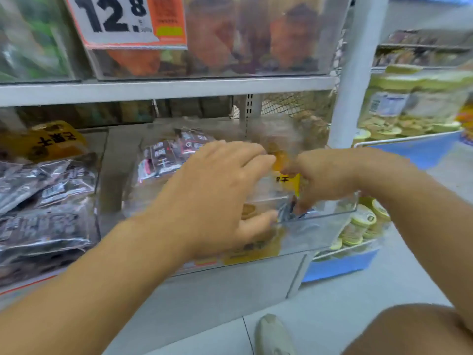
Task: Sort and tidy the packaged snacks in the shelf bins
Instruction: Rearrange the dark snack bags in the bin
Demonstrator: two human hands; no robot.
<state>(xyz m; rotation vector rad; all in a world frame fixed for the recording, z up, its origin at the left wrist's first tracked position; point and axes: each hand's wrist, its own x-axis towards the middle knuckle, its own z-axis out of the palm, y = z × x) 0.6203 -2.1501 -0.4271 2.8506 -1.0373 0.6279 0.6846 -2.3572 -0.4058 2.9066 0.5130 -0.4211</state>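
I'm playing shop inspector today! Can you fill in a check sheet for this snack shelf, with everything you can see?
Surface: white shelf board above, clear shelf bin below it.
Job's things: dark snack packs at the back of the bin; a yellow-labelled pack between the hands; more dark packs in the left bin.
Clutter: one yellow pack lies on top of the dark packs at left.
Hands: left hand spread over the bin, fingers relaxed; right hand reaching in, its grip too blurred to judge.
Cables: nothing seen.
Surroundings: price sign reading 12.8, lidded tubs on the shelves at right, a shoe on the floor.
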